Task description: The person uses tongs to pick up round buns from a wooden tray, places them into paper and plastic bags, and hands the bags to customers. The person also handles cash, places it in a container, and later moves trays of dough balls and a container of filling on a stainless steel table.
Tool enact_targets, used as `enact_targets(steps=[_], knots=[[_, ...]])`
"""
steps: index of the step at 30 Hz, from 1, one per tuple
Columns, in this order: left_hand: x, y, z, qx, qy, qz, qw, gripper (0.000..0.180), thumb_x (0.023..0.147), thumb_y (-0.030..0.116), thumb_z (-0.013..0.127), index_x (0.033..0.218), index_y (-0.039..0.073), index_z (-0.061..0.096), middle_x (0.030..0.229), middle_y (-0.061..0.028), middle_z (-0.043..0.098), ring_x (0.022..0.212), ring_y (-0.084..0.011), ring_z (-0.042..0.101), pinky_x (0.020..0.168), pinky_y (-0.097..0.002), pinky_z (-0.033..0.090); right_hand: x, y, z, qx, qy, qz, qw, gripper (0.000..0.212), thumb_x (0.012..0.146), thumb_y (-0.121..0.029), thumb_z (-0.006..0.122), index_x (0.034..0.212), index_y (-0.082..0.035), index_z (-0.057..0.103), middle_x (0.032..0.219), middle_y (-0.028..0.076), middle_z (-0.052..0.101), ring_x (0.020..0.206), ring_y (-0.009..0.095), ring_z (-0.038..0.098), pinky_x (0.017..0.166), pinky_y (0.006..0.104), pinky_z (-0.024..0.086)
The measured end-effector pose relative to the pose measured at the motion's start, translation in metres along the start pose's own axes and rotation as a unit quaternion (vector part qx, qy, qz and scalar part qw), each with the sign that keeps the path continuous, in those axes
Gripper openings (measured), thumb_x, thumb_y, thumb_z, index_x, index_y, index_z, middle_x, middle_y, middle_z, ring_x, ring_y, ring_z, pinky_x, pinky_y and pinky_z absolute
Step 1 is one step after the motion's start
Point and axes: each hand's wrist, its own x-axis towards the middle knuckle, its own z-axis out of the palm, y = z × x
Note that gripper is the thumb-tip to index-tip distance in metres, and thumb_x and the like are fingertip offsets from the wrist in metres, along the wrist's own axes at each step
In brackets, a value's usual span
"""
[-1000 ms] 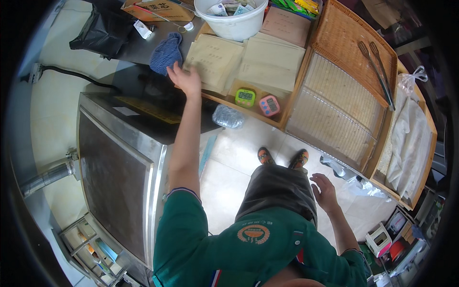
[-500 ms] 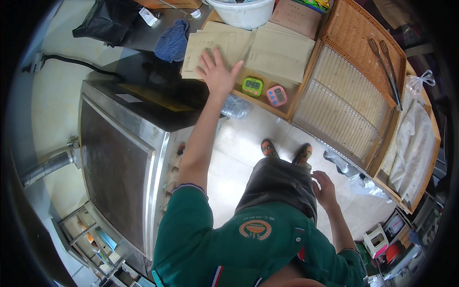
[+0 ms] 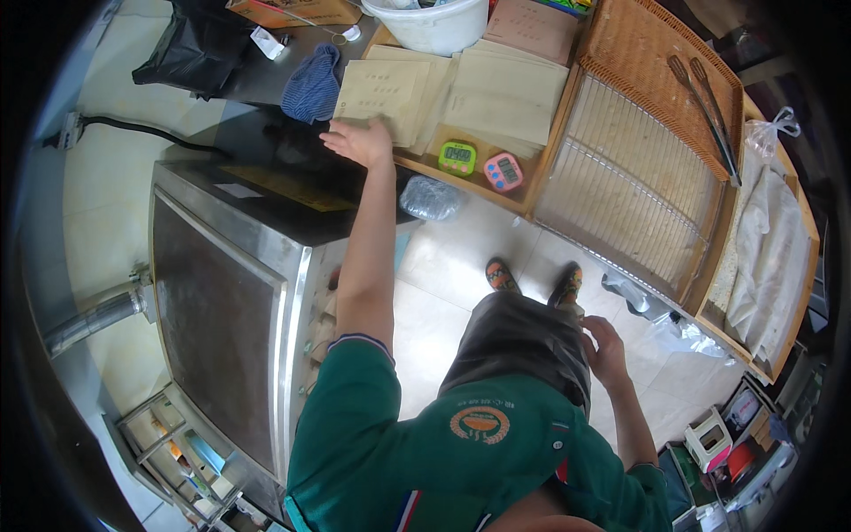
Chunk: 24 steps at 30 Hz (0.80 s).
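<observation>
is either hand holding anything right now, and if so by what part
Nothing is held. The left hand lies open, palm down, at the near edge of the stack of tan paper sheets. The right hand hangs empty against the dark apron.

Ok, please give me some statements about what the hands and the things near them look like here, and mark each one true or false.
1. The left hand reaches out to the stack of tan paper sheets on the wooden counter. True.
2. The right hand holds the metal tongs. False: the tongs lie on the wicker tray, and the right hand hangs empty by the person's hip.
3. Two small timers, a green timer and a pink timer, sit side by side on the counter. True.
4. The blue cloth is in the left hand. False: it lies on the dark surface, apart from the hand.
</observation>
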Motion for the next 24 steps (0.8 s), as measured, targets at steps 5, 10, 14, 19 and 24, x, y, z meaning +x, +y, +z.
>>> enact_targets(steps=[5,10,14,19,24], knots=[[-0.001,0.002,0.004,0.000,0.028,0.083,0.996,0.089,0.083,0.039,0.064,0.147,-0.007,0.022,0.153,-0.0359,0.013,0.143,-0.0471,0.017,0.117,-0.0507,0.012,-0.016,0.005,0.002,0.003,-0.004,0.016,1.000,0.020,0.083,0.000,0.063,0.102,-0.004,0.064,0.106,0.016,0.064,0.095,0.035,0.064,0.080,0.0414,0.054],[-0.007,0.012,-0.008,-0.024,0.042,0.117,0.992,0.089,0.085,0.041,0.063,0.148,-0.007,0.022,0.153,-0.0354,0.014,0.143,-0.0459,0.017,0.116,-0.0540,0.011,-0.028,0.010,0.001,-0.009,0.001,-0.006,1.000,0.021,0.082,-0.001,0.063,0.103,-0.003,0.063,0.105,0.015,0.064,0.093,0.036,0.064,0.079,0.0414,0.053],[-0.047,-0.008,-0.033,-0.060,0.080,0.222,0.970,0.080,0.088,0.036,0.063,0.147,-0.002,0.024,0.151,-0.0301,0.023,0.142,-0.0439,0.020,0.114,-0.0563,0.014,-0.037,0.016,-0.004,-0.010,0.002,-0.015,1.000,0.020,0.083,-0.001,0.063,0.103,-0.004,0.062,0.103,0.015,0.064,0.092,0.036,0.063,0.078,0.0414,0.053],[-0.157,-0.141,-0.084,0.039,-0.157,0.314,0.935,0.036,0.084,0.017,0.060,0.117,0.004,0.055,0.120,-0.0171,0.054,0.108,-0.0362,0.050,0.093,-0.0504,0.036,-0.039,0.036,-0.015,-0.010,0.018,-0.048,0.999,0.018,0.084,-0.003,0.064,0.102,-0.003,0.063,0.102,0.015,0.064,0.091,0.035,0.064,0.078,0.0407,0.053],[-0.308,-0.334,-0.171,0.287,-0.323,0.120,0.894,0.024,0.088,0.014,0.053,0.101,-0.001,0.065,0.114,-0.0210,0.060,0.111,-0.0366,0.054,0.096,-0.0455,0.043,-0.040,0.073,-0.036,-0.009,0.014,-0.075,0.997,0.019,0.086,-0.002,0.060,0.105,-0.004,0.064,0.108,0.014,0.064,0.094,0.034,0.064,0.079,0.0395,0.053]])
